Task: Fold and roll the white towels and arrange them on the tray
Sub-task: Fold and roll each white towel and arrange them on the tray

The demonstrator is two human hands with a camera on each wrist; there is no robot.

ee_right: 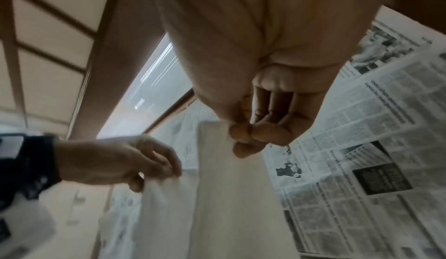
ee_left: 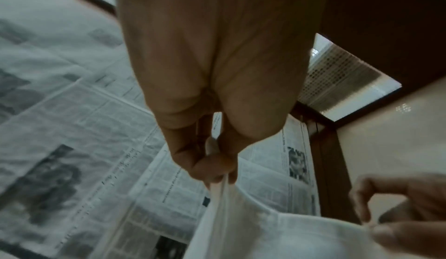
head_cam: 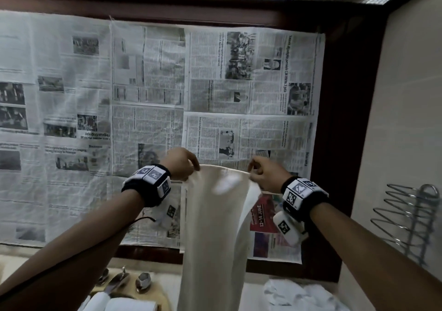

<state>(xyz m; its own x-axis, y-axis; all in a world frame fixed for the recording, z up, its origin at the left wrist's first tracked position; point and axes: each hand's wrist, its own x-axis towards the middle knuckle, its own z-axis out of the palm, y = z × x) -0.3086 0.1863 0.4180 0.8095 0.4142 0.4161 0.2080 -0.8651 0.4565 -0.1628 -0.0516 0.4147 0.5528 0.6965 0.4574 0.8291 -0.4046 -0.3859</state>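
Towel [head_cam: 215, 227] hangs lengthwise in the head view, its top edge pinched at the two corners by the left hand [head_cam: 183, 163] and right hand [head_cam: 264, 175], raised before a newspaper-covered wall [head_cam: 148, 76]. Below, rolled towels [head_cam: 119, 304] lie low left and a crumpled pile [head_cam: 299, 294] low right on the table [head_cam: 253, 291]. The fold looks barely begun.

Left wrist: thumb and fingers [ee_left: 207, 169] pinch the towel's corner; the cloth [ee_left: 265, 234] runs across to the other hand.

Right wrist: curled fingertips [ee_right: 251, 137] nip the opposite corner.

Next, probably bring the corners together evenly, or lay the towel flat, keeping edges aligned.
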